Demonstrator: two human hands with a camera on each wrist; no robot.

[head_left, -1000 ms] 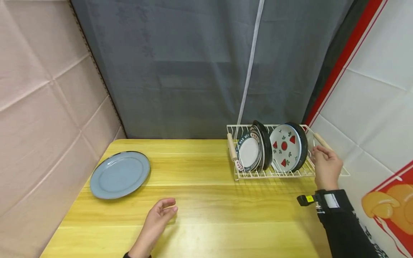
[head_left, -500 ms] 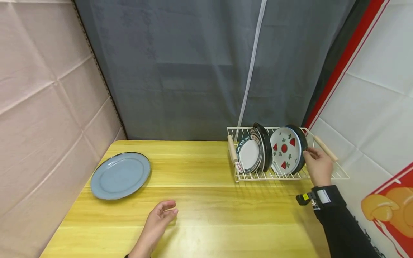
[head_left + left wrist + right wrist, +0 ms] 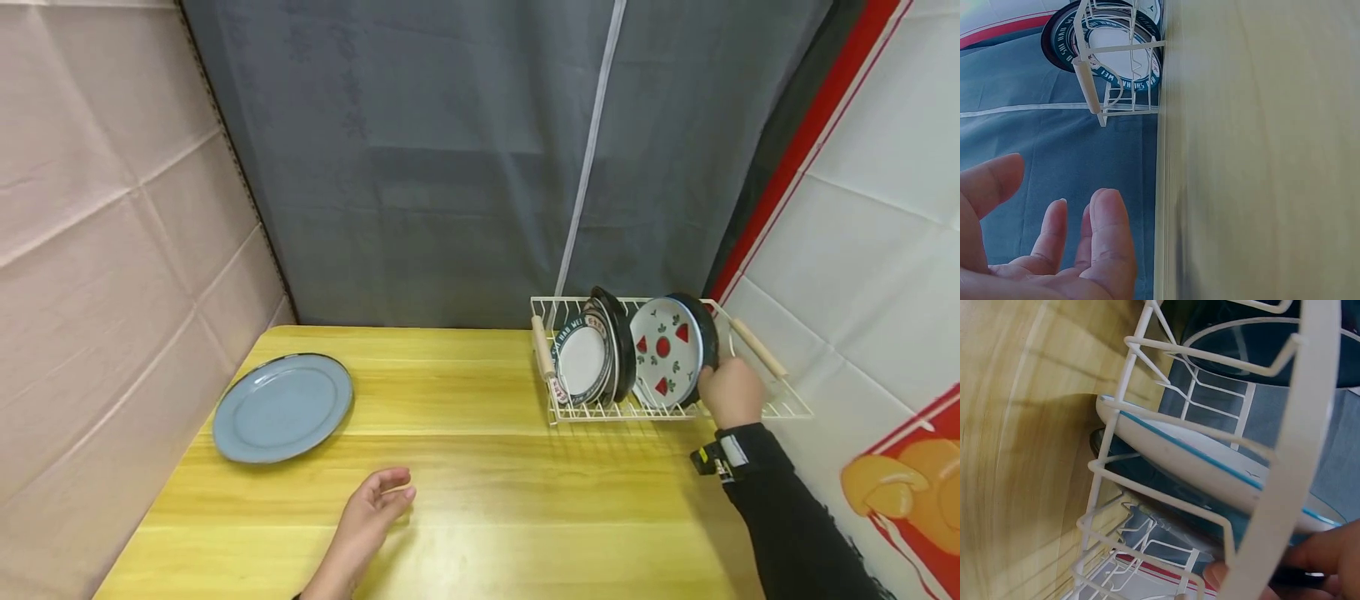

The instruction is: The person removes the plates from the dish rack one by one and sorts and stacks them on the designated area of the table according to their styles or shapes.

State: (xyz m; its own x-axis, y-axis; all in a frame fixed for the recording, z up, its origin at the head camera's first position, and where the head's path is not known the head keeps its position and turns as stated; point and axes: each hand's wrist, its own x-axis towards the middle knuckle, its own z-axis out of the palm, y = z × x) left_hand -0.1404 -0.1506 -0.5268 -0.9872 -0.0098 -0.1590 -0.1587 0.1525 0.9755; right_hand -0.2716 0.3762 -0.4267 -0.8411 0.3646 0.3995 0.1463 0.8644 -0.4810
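Observation:
A white wire dish rack (image 3: pixel 759 347) with wooden handles stands at the table's back right. In it a white plate with red fruit pictures (image 3: pixel 663 352) leans upright before a dark plate (image 3: pixel 707 325). My right hand (image 3: pixel 731 392) pinches the dark plate's rim at the rack's right. In the right wrist view, thumb and fingers (image 3: pixel 1325 553) lie on either side of that rim, partly behind a rack bar. My left hand (image 3: pixel 367 510) hovers over the front of the table, fingers relaxed and apart, holding nothing.
A blue-grey plate (image 3: pixel 283 408) lies flat at the table's left. Several small patterned plates (image 3: pixel 581 358) and a black dish (image 3: pixel 622 342) stand in the rack's left part. A grey curtain (image 3: pixel 420 167) hangs behind; pale fabric walls (image 3: pixel 97 292) flank the table.
My right hand has moved left and slightly down from beside the rack's right handle onto the dark plate's edge. The left hand has stayed almost still.

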